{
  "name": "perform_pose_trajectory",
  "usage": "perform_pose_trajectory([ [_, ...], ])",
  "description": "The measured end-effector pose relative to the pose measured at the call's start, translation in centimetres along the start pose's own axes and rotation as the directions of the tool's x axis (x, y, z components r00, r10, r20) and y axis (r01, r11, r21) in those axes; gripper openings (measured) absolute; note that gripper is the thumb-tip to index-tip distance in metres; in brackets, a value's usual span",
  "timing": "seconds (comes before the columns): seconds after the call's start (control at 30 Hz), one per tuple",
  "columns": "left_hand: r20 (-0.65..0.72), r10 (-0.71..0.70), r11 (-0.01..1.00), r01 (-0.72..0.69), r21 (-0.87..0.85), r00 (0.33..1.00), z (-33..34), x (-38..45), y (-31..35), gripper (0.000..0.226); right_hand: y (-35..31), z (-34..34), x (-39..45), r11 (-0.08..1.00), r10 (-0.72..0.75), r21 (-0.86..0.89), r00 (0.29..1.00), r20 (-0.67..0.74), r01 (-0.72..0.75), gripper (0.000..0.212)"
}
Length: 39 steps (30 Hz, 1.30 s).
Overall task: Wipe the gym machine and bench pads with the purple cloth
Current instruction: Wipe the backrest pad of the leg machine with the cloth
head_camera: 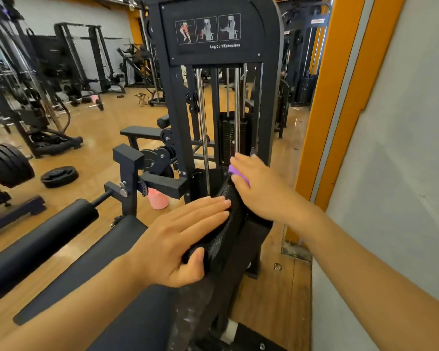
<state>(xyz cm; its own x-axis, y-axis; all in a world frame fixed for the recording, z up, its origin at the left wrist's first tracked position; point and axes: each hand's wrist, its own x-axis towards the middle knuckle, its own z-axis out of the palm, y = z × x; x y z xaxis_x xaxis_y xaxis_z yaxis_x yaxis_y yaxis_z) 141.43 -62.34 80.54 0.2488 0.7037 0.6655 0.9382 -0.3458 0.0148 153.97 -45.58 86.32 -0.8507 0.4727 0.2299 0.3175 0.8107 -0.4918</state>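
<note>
**Cloth under the right hand on the pad edge**

The purple cloth (238, 175) lies under the right hand (261, 191), whose fingers press it on the top edge of the black back pad (226, 224); most cloth is hidden. The left hand (178, 239) rests on the pad, fingers straight and together, thumb on its edge.

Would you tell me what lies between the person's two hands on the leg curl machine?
In the head view, the upright black pad lies between them: the left hand rests on its near face, and the right hand presses the purple cloth on its far side.
</note>
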Motion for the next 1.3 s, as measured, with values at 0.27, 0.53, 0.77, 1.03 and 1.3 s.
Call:
perform_pose_trajectory([
  [0.27,-0.050,0.012,1.000,-0.013,-0.023,0.999,0.5,0.2,-0.3,0.062,0.4,0.6,-0.3,1.000,-0.007,-0.007,1.000,0.004,0.007,0.044],
  [0.53,-0.030,-0.008,0.999,0.007,-0.031,1.000,0.4,0.3,-0.3,0.065,1.7,1.4,2.4,0.999,0.041,-0.001,0.996,-0.083,-0.041,0.041],
  [0.77,0.000,0.006,1.000,-0.006,0.008,1.000,0.3,0.3,-0.2,0.066,0.3,1.5,-1.4,0.997,-0.062,0.035,0.997,-0.055,0.064,0.048],
  [1.03,-0.007,0.013,1.000,-0.013,0.010,1.000,0.3,0.1,-0.4,0.065,1.0,-0.1,4.1,0.994,0.064,-0.083,0.997,-0.042,-0.067,0.044],
  [1.3,-0.076,-0.013,0.998,0.018,0.061,0.997,0.6,-0.5,-0.1,0.066,0.4,1.0,-3.5,0.984,-0.173,-0.037,0.985,0.018,0.174,0.053],
])
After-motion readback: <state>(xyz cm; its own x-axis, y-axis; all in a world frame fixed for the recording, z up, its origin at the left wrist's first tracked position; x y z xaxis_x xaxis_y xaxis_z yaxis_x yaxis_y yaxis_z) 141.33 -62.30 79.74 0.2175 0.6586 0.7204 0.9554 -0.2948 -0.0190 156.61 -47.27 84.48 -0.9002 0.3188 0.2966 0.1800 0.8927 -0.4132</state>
